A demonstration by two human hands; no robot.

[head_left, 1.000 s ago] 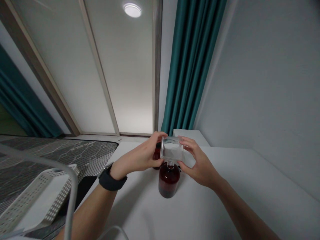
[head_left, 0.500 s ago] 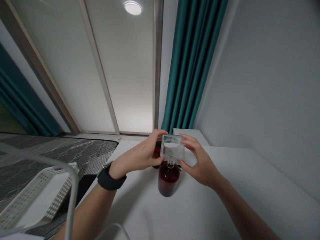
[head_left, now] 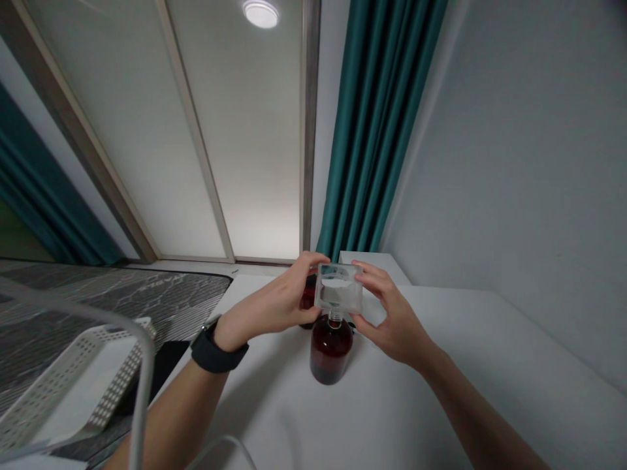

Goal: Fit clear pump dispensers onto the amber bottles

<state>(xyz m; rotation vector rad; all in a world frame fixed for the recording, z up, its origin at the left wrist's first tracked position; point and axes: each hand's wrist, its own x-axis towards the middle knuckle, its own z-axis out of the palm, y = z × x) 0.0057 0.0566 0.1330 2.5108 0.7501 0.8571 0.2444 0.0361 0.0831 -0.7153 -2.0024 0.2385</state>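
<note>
Between my two hands is a clear square-bottomed container (head_left: 339,288), held over the neck of a dark red-brown bottle (head_left: 330,352). My left hand (head_left: 287,294) grips its left side, fingers at the top and thumb below; a dark watch (head_left: 218,349) is on that wrist. My right hand (head_left: 392,313) grips the right side in the same way. The bottle stands upright on the white table (head_left: 386,405), its threaded neck bare just under the container. Whether the two touch I cannot tell. A second red-brown bottle (head_left: 308,294) stands behind, partly hidden by my left hand.
A white perforated basket (head_left: 73,385) lies left of the table, beside a black object (head_left: 169,365). A pale curved tube (head_left: 147,365) crosses the lower left. Behind the table are a white box-like piece (head_left: 377,261), a teal curtain (head_left: 382,130) and frosted door panels (head_left: 259,163).
</note>
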